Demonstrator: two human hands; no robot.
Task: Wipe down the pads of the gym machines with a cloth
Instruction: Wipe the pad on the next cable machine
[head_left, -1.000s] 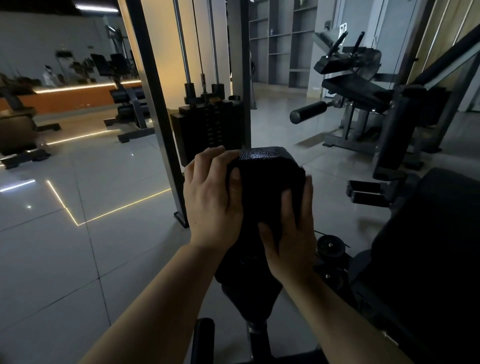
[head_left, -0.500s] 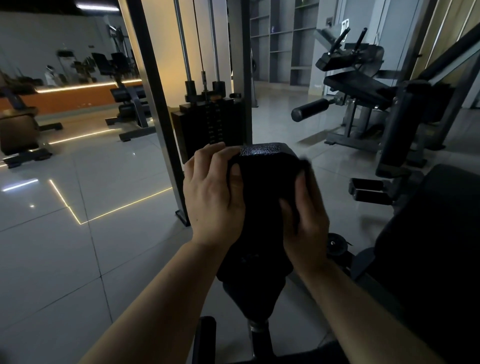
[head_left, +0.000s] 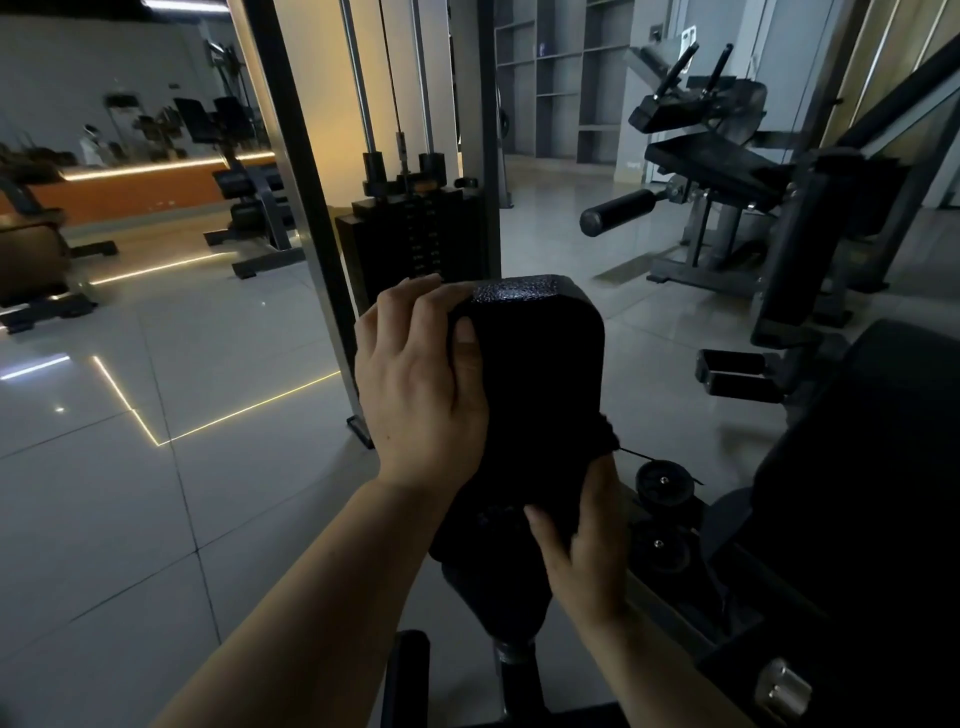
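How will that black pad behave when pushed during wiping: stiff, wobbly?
The pad sits on a post, so it may swivel; the left hand grips its edge. The dark cloth under the right hand looks floppy.

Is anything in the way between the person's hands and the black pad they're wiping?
Nothing visible blocks them. The left hand grips the pad directly at its upper left edge. The right hand presses a dark cloth against the pad's lower right side, so only the cloth lies between.
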